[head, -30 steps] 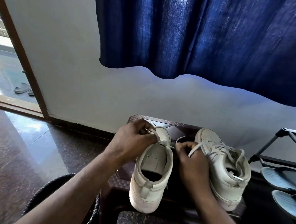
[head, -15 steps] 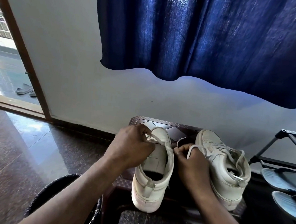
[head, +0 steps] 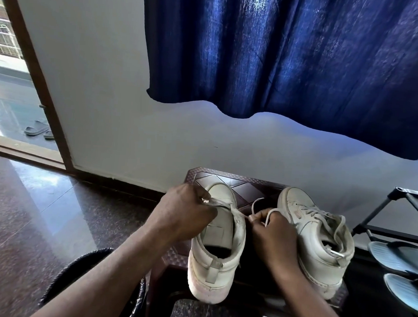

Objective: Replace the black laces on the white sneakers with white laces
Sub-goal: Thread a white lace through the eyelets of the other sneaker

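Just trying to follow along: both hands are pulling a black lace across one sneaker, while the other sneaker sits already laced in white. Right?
Not quite. The head view shows the lace held by the left hand and right hand across that sneaker is white, not black. The other sneaker is indeed laced in white.

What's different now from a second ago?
The left hand slid a little back along the left sneaker, drawing the white lace across it. The right hand still pinches the lace's other end; the right sneaker has not moved.
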Motion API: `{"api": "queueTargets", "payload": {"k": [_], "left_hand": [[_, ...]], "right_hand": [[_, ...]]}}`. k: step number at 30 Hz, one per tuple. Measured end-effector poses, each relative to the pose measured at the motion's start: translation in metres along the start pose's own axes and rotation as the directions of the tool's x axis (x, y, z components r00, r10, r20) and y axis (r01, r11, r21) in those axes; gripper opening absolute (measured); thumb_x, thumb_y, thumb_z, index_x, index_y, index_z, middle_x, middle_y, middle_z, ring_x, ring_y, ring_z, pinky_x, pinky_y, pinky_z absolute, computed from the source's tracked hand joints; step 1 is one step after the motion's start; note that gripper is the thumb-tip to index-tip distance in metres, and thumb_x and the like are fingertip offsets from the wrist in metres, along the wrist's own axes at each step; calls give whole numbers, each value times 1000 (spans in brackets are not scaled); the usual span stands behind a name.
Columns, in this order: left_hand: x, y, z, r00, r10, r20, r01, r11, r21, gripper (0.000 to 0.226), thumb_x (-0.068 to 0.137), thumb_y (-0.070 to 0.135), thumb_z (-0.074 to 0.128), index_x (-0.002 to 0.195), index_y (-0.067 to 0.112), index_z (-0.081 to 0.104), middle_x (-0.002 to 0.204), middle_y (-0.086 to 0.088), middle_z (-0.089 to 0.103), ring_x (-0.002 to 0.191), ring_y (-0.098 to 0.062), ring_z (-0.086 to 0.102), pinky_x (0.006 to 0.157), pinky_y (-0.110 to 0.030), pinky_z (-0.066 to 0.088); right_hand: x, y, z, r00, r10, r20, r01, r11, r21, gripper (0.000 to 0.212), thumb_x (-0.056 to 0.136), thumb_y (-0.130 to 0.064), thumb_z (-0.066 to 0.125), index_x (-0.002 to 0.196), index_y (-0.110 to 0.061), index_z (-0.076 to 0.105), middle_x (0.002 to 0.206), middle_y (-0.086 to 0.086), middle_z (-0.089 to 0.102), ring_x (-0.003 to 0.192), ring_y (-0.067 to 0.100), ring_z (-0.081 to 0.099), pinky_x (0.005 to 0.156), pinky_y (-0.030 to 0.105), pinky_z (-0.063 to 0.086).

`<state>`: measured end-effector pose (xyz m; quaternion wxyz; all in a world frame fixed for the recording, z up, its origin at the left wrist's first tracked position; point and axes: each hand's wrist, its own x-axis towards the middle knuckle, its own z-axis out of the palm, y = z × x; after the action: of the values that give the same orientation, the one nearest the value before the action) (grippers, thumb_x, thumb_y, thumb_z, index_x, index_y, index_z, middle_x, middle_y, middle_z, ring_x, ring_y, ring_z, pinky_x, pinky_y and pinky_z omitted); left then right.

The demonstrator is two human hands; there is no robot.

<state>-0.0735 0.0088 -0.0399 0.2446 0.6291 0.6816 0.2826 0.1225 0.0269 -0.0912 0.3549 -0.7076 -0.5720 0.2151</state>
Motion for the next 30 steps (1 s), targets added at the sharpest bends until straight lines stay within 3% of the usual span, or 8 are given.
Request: {"api": "queueTargets", "payload": {"k": [3,7,15,20,23,26,28,30], "left_hand": [[0,1,1,1000,0,14,0,1000,9,39,73,31,62,109,31,77,93,12,71,91,-9,65,67,-18,43],[-2,4,0,1000,14,9,-15,1000,8,33,78,28,64,107,30,79,104,12,72,97,-10,65,79,-21,50],[1,2,-1,999,7,35,-6,1000,-22,42,80,29,65,120,30,76,117,10,73,103,-7,64,82,-18,46],[4,-4,-1,998,-21,66,28,995,-100,23,85,47,69,97,29,77,87,8,75,78,-8,64,65,-22,45],[9,-8,-6,991,-82,101,109,951,-290,55,92,69,60,88,15,68,74,2,68,68,-19,62,63,-29,45],[15,-12,-2,981,-119,152,156,953,-259,44,100,52,61,78,14,59,71,-12,63,66,-33,58,69,-32,45],[19,-14,2,964,-136,229,202,934,-295,39,100,42,65,73,17,54,62,-5,54,56,-27,52,65,-37,45],[20,-17,3,958,-133,254,203,941,-272,28,103,34,62,78,23,56,69,5,54,63,-18,55,67,-36,50]], "right_hand": [[2,-3,-4,1000,-26,-15,28,993,117,22,95,-24,71,74,-24,63,74,-7,66,81,20,65,72,32,38],[1,-11,6,989,-39,142,-17,929,371,13,89,-40,74,86,-28,74,85,-8,78,89,15,72,89,41,55],[5,-5,3,994,-18,111,-11,967,255,22,91,-31,78,76,-17,70,75,-2,74,77,22,68,77,37,51],[1,-5,-2,982,-17,187,-69,894,442,11,87,-18,80,80,-14,74,84,5,78,88,31,72,88,49,56],[1,-10,-1,963,3,269,-158,816,557,8,82,-23,80,82,-17,76,88,8,79,86,27,71,92,51,55],[0,-13,4,961,17,277,-186,780,597,17,84,-4,75,77,-19,76,84,7,77,82,23,68,88,46,54],[-1,-15,6,961,45,271,-209,759,616,16,84,1,74,83,-15,76,86,10,77,83,24,68,87,45,55],[-2,-16,7,964,64,259,-220,740,636,12,84,1,74,93,-8,75,91,12,78,84,22,69,88,44,56]]}}
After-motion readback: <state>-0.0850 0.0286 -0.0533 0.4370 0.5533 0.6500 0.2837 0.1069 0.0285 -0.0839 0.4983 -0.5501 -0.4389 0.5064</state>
